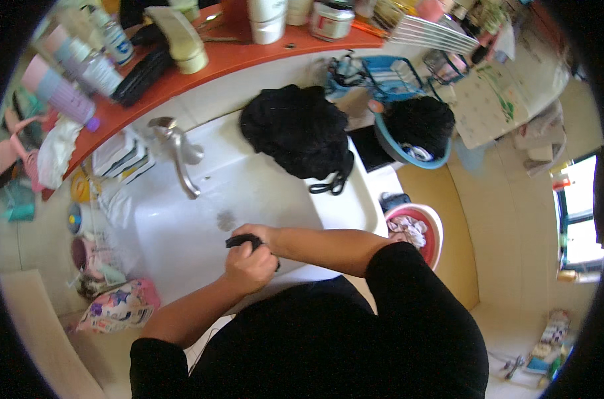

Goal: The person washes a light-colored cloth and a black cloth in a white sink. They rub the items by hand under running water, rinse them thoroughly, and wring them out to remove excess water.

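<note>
Over the near side of the white sink (176,233), both hands are closed on a small bunched piece of black cloth (243,241). My left hand (247,268) is wrapped round it in a fist. Just beyond, my right hand (257,234) grips the same cloth, its fingers partly hidden. Dark ends of the cloth stick out beside the fingers; most of it is covered. A silver faucet (182,159) curves over the basin, with no stream of water visible. A heap of black clothing (295,130) with a dangling strap lies on the sink's far right ledge.
A red shelf (242,52) crowded with bottles and jars runs behind the sink. To the right stand a blue basin (408,156) holding something black and a pink-and-white bucket (435,233) with light cloth. A patterned bag (126,306) sits at the left.
</note>
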### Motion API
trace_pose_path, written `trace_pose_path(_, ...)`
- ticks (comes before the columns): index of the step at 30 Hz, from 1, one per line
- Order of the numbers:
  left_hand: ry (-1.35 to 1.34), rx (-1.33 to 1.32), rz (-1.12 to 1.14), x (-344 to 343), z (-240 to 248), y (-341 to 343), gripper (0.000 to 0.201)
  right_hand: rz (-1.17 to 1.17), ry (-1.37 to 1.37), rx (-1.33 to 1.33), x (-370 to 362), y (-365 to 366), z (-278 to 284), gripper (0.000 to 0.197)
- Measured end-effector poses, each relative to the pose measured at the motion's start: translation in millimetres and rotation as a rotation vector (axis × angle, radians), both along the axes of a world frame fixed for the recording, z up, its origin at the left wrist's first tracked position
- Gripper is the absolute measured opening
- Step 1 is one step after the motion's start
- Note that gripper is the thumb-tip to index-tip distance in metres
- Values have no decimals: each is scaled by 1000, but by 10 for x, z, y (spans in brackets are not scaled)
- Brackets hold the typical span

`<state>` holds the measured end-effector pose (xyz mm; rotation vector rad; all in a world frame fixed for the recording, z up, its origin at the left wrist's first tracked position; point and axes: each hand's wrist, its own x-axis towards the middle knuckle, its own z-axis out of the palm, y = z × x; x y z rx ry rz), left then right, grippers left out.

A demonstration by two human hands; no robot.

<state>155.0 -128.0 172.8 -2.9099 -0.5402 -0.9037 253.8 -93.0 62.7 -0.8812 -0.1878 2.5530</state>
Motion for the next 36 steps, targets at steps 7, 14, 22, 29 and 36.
trace_pose_path(7,-634,-1339,260,37,-92,411,24,-648,357,-152,423,-81,341,43)
trace_pose_path(14,-343,-1694,-145,492,341,299,38,-1206,-676,635,2110,-1255,1314,26)
trace_pose_path(22,-187,-1790,223,300,-59,302,19,-1529,-769,234,3730,-2998,572,35)
trace_pose_path(29,-214,-1768,468,-104,-345,291,24,-397,-1938,190,3990,-2291,-447,49)
trace_pose_path(36,-346,-1702,592,-482,-318,255,25,-665,-1919,1142,2615,27,965,70)
